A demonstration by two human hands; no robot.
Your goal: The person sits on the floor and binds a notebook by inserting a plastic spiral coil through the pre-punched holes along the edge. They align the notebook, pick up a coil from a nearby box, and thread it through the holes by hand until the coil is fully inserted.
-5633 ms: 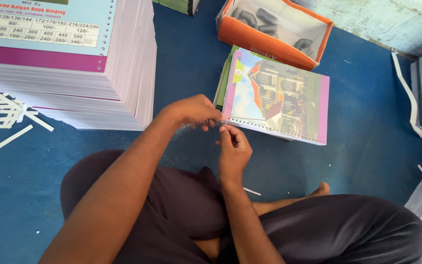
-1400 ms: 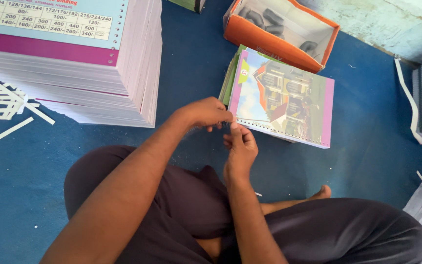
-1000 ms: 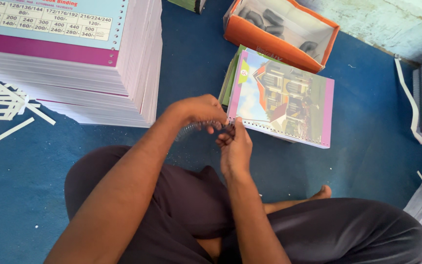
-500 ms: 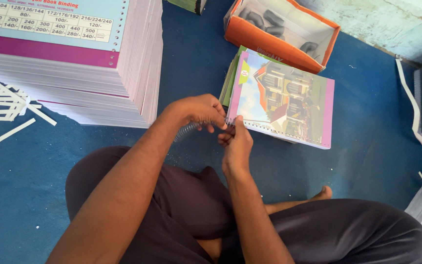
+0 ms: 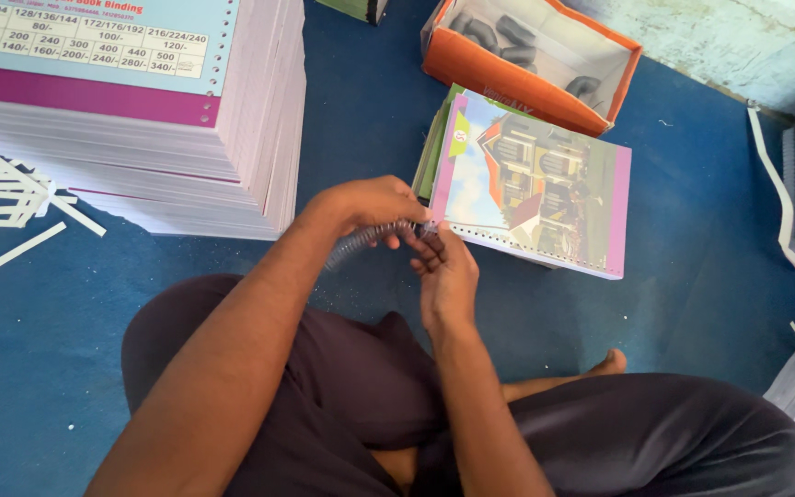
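**Spiral coil meets the punched edge of the notebook**

Spiral coil [image 5: 365, 241] sits between my two hands, just off the near left corner of the top notebook [image 5: 535, 179], which lies on a small stack on the blue floor mat [image 5: 692, 276]. My left hand [image 5: 365, 204] curls closed over the coil from above; my right hand [image 5: 448, 271] pinches narrowly at the coil's leading end, right against the row of punched holes. I cannot tell whether the tip has entered a hole. My judgement: the coil could skip a hole or snag if it meets the edge at an angle, and the loose notebook could slide on its stack. An orange box [image 5: 531, 55] stands at the far edge, a tall stack of printed covers [image 5: 131, 110] to the left.
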